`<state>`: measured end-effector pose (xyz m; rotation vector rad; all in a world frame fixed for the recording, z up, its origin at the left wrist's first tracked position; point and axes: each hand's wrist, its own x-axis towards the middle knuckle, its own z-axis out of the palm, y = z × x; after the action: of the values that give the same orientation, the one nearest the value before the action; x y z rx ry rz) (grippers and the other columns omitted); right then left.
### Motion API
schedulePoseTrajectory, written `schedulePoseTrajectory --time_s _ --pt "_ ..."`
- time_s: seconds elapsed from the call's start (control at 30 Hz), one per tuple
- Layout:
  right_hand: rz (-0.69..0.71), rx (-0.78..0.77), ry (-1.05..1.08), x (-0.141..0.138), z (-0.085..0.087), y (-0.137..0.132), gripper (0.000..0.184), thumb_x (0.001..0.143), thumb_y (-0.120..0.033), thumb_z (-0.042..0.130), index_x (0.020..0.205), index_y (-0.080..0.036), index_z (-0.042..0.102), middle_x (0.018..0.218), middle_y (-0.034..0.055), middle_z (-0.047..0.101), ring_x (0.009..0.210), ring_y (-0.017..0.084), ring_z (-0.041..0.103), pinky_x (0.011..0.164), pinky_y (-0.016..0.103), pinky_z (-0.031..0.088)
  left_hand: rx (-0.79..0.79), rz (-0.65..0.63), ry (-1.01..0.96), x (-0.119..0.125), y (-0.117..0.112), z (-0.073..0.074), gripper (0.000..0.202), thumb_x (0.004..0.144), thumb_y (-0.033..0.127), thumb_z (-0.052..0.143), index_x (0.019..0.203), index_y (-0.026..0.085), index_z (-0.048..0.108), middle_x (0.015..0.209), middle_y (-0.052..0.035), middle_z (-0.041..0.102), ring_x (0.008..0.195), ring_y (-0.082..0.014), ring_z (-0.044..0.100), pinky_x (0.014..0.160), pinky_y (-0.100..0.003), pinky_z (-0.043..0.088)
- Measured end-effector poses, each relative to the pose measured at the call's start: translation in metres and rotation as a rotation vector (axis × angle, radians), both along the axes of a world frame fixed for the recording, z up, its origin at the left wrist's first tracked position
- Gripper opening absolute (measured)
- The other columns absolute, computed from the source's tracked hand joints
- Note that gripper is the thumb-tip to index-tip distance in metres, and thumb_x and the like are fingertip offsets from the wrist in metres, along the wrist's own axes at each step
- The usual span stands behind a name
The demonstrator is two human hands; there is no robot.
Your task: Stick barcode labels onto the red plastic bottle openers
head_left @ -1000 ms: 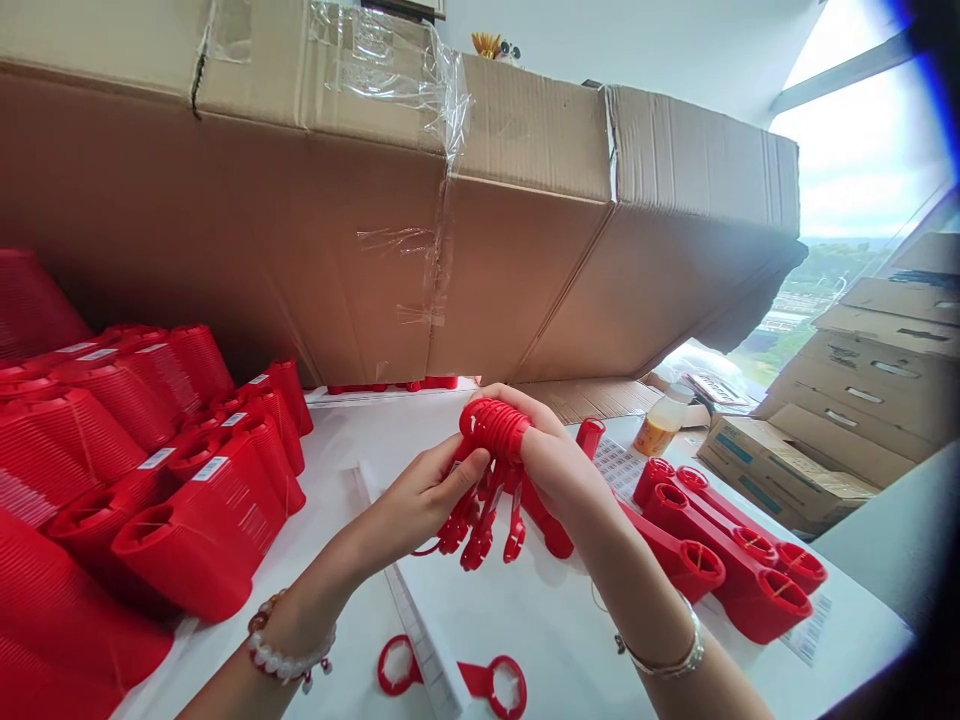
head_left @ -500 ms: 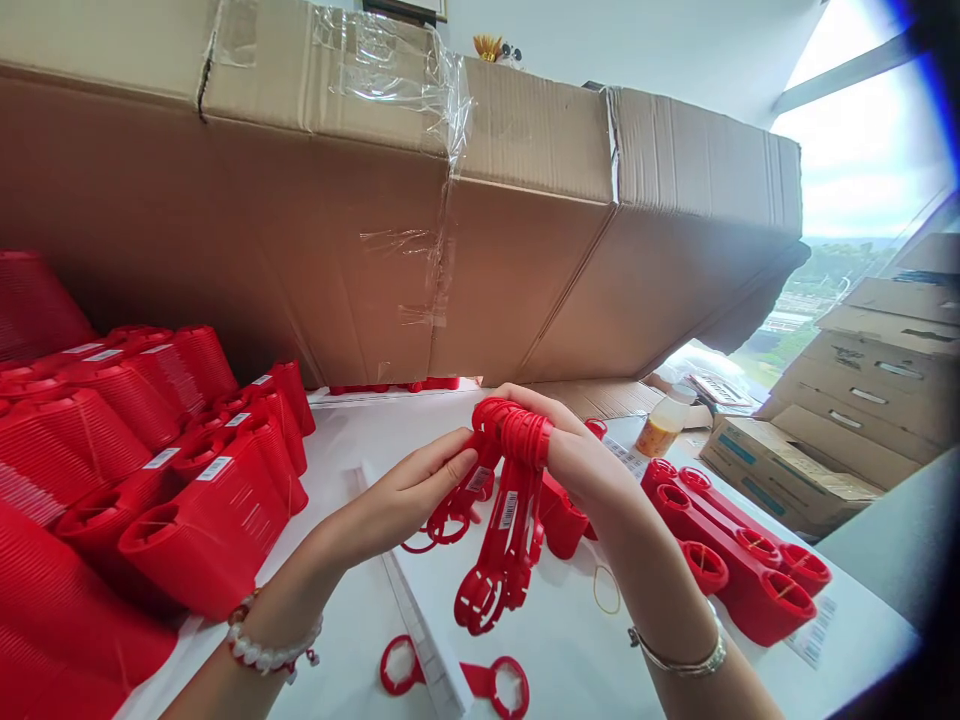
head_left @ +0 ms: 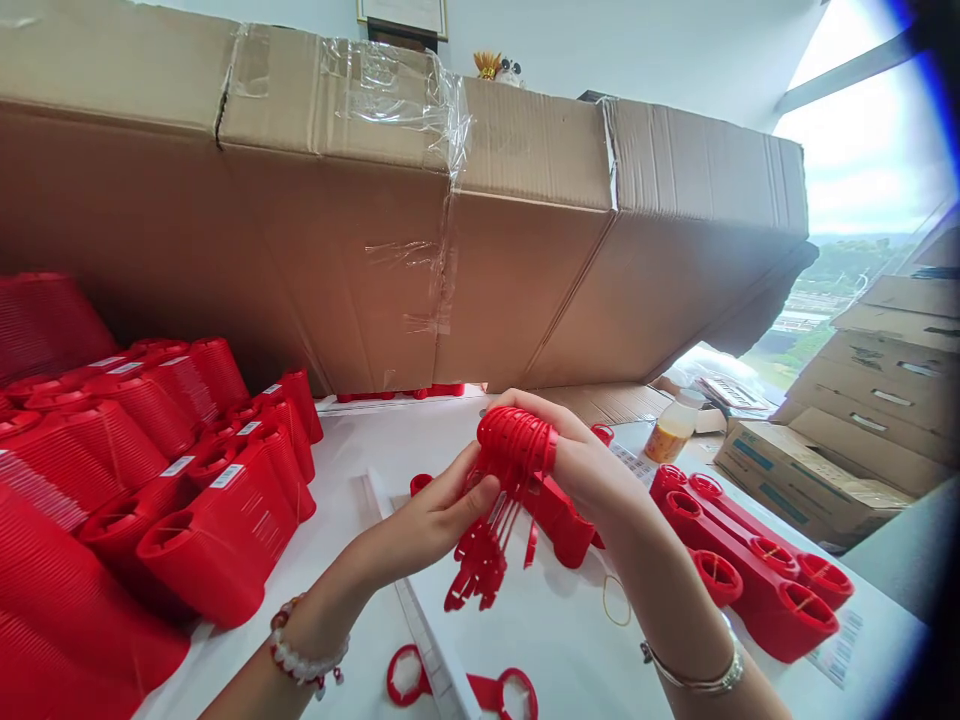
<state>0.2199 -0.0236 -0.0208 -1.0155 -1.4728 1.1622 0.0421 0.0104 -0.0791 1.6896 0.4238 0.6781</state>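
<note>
My right hand (head_left: 592, 465) is closed round a bunch of flat red plastic ring-ended pieces (head_left: 504, 480), their top rings stacked over my fingers and their lower ends hanging down above the white table (head_left: 540, 620). My left hand (head_left: 435, 515) pinches the hanging pieces from the left, thumb against them. A yellow rubber band (head_left: 619, 600) lies on the table under my right wrist. One loose red piece (head_left: 465, 685) lies flat near the front edge.
Bundled stacks of red pieces (head_left: 195, 520) fill the left side. More bundles (head_left: 757, 575) lie on the right, over barcode label sheets (head_left: 840, 645). A large cardboard box (head_left: 420, 220) looms behind. A small bottle (head_left: 671, 430) and smaller cartons (head_left: 817, 470) stand at the right.
The hanging pieces have been gathered closer together and swung back under my right hand. My left hand moved in to grip them. The view tilted slightly up.
</note>
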Motion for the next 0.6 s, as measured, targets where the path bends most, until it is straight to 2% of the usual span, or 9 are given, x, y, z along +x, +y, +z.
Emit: schedulePoseTrajectory --time_s 0.1,0.2,0.27,0.33,0.4,0.5,0.6 --pt "-0.045 -0.07 0.103 -0.01 -0.001 -0.001 0.009 0.082 -0.024 0.063 0.09 -0.025 0.06 0.065 -0.0054 0.053 0.049 0.011 0.043 0.048 0.024 0.031 -0.032 -0.094 -0.026 0.005 0.005 -0.012 0.076 0.093 0.081 0.038 0.135 0.02 0.053 0.128 -0.0198 0.064 0.115 -0.0318 0.065 0.102 -0.051 0.05" --pt "-0.11 -0.086 0.142 -0.015 -0.003 -0.001 0.013 0.08 -0.026 0.062 0.093 -0.026 0.06 0.063 -0.006 0.053 0.046 0.011 0.042 0.046 0.024 0.03 -0.056 -0.157 -0.025 0.003 0.01 -0.014 0.092 0.079 0.093 0.042 0.126 0.017 0.058 0.124 -0.0221 0.065 0.105 -0.0342 0.07 0.091 -0.052 0.057" --pt "-0.144 -0.044 0.129 -0.015 -0.004 0.0 0.014 0.079 -0.025 0.062 0.093 -0.026 0.06 0.064 -0.0057 0.053 0.049 0.011 0.044 0.047 0.024 0.032 -0.067 -0.145 0.002 -0.001 0.012 -0.009 0.082 0.079 0.086 0.057 0.124 0.017 0.059 0.123 -0.0196 0.066 0.106 -0.0327 0.069 0.089 -0.049 0.057" --pt "-0.154 0.014 0.097 -0.012 -0.004 0.002 0.012 0.078 -0.022 0.062 0.09 -0.025 0.06 0.071 -0.0048 0.055 0.057 0.012 0.047 0.051 0.024 0.036 -0.077 -0.102 0.041 -0.005 0.014 -0.004 0.06 0.086 0.067 0.069 0.122 0.019 0.061 0.116 -0.0145 0.068 0.102 -0.0275 0.069 0.087 -0.043 0.057" --pt "-0.14 0.046 0.05 -0.008 -0.005 0.004 0.008 0.08 -0.022 0.062 0.088 -0.023 0.06 0.078 -0.0038 0.056 0.064 0.012 0.049 0.057 0.025 0.038 -0.075 -0.055 0.068 -0.008 0.014 0.001 0.043 0.092 0.051 0.071 0.12 0.02 0.063 0.11 -0.0098 0.069 0.096 -0.0225 0.067 0.086 -0.039 0.054" --pt "-0.104 0.038 -0.017 -0.002 -0.005 0.005 0.007 0.088 -0.03 0.061 0.088 -0.023 0.06 0.081 -0.0028 0.057 0.071 0.014 0.05 0.062 0.027 0.04 -0.059 -0.02 0.08 -0.008 0.014 0.003 0.037 0.092 0.045 0.073 0.12 0.021 0.066 0.111 -0.007 0.07 0.1 -0.0211 0.064 0.088 -0.036 0.051" --pt "-0.057 0.054 -0.093 0.003 -0.005 0.005 0.01 0.092 -0.031 0.058 0.088 -0.022 0.059 0.082 -0.0022 0.057 0.074 0.015 0.05 0.066 0.027 0.04 -0.045 -0.012 0.09 -0.006 0.013 0.002 0.039 0.089 0.044 0.076 0.12 0.022 0.066 0.112 -0.007 0.07 0.103 -0.023 0.064 0.09 -0.038 0.051"
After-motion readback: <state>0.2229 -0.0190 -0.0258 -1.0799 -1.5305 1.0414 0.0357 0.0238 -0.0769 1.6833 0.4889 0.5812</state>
